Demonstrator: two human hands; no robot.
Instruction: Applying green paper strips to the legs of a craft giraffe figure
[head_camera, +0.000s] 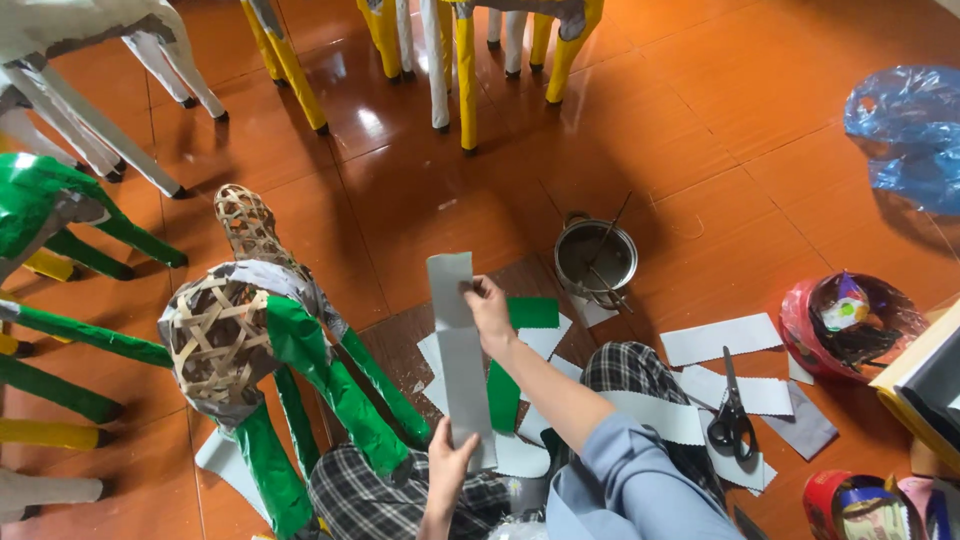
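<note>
A: What's nearest?
B: The left hand (447, 462), fingers closed on the bottom end of a long grey paper strip (460, 352).
A: And the top end?
B: The right hand (489, 309) pinches it near the upper edge, so the strip stretches between both hands.
A: Around them?
B: Left of the strip stands a woven bamboo animal frame (222, 335), partly papered green. Beyond the right hand sits a metal pot (596, 259); scissors (731, 414) lie well off to its right.

Bright, even daylight; glare patches on glossy orange floor (700, 120) near the yellow legs (466, 70); soft shadows, sharp focus, slight wide-angle edge bending.
</note>
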